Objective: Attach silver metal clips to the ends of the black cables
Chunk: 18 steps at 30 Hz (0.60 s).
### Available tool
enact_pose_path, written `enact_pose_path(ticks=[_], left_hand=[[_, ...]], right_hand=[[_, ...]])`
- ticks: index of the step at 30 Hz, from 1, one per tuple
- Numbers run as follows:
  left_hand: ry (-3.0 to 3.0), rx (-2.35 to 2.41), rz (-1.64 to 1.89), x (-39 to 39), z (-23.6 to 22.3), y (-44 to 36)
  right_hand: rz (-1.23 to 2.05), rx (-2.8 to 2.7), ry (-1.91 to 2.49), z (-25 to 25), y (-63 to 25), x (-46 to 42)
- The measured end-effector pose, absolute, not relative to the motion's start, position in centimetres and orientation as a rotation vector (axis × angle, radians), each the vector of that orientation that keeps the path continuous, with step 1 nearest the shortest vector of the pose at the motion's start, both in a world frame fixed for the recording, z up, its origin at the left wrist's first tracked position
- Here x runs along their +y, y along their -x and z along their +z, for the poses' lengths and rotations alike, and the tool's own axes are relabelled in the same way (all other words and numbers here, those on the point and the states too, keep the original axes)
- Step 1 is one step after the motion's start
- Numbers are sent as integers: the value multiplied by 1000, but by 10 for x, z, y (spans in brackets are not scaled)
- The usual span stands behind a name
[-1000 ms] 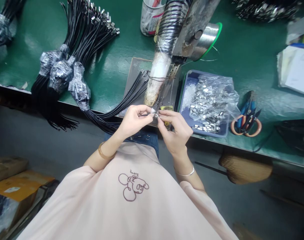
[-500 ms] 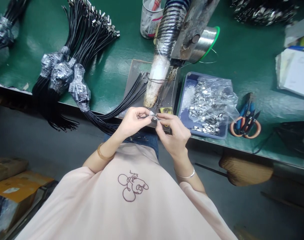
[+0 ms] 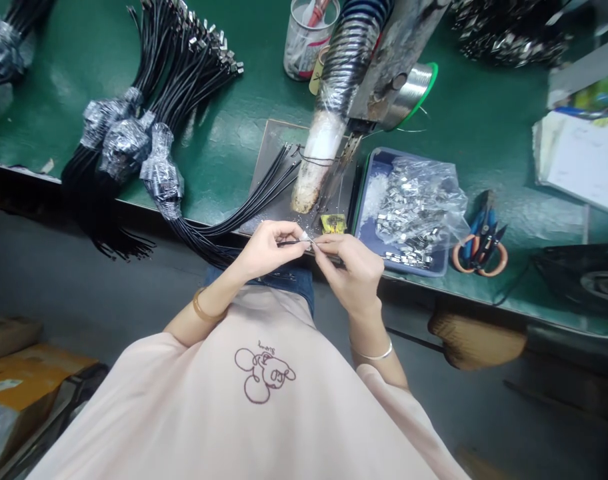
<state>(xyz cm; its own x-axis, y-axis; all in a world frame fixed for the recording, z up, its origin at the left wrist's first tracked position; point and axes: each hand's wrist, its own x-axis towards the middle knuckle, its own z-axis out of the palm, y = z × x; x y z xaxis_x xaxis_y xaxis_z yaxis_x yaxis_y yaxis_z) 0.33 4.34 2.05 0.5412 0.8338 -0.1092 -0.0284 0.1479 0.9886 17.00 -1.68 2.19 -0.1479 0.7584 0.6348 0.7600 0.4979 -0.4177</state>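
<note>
My left hand (image 3: 270, 250) pinches a thin black cable (image 3: 291, 243) near its end, at the front edge of the bench. Thumb and forefinger of my right hand (image 3: 355, 267) are closed at that same end, fingertips almost meeting those of the left. What the right fingertips grip is too small to make out. Beyond the hands, a bundle of black cables (image 3: 254, 207) lies across a dark board (image 3: 265, 160), running left to a plastic-wrapped section (image 3: 163, 177). Just above the hands is the white end of a flexible duct (image 3: 314, 150).
Right of the board stands a blue tray (image 3: 360, 233) with small metal connectors (image 3: 409, 220) in a clear bag. Orange-handled scissors (image 3: 494, 260) lie beside it. A solder spool (image 3: 415, 93), a clear cup (image 3: 304, 50), papers (image 3: 584, 157) and more wrapped cable bundles (image 3: 127, 150) surround the work spot.
The right thumb and forefinger have come closer together at the cable end. Both hands stay nearly in place, while the view has shifted slightly.
</note>
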Motion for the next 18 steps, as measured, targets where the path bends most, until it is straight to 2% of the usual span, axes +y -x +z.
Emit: enact_pose_path(ticks=[5, 10, 18], left_hand=[[-1246, 796, 775, 40, 19, -6], [-1208, 812, 813, 39, 16, -9], [-1216, 884, 876, 43, 14, -14]], right_hand=[[-161, -1802, 1343, 19, -167, -17], [-59, -1682, 1372, 12, -162, -20], [-68, -1685, 1333, 6, -158, -17]])
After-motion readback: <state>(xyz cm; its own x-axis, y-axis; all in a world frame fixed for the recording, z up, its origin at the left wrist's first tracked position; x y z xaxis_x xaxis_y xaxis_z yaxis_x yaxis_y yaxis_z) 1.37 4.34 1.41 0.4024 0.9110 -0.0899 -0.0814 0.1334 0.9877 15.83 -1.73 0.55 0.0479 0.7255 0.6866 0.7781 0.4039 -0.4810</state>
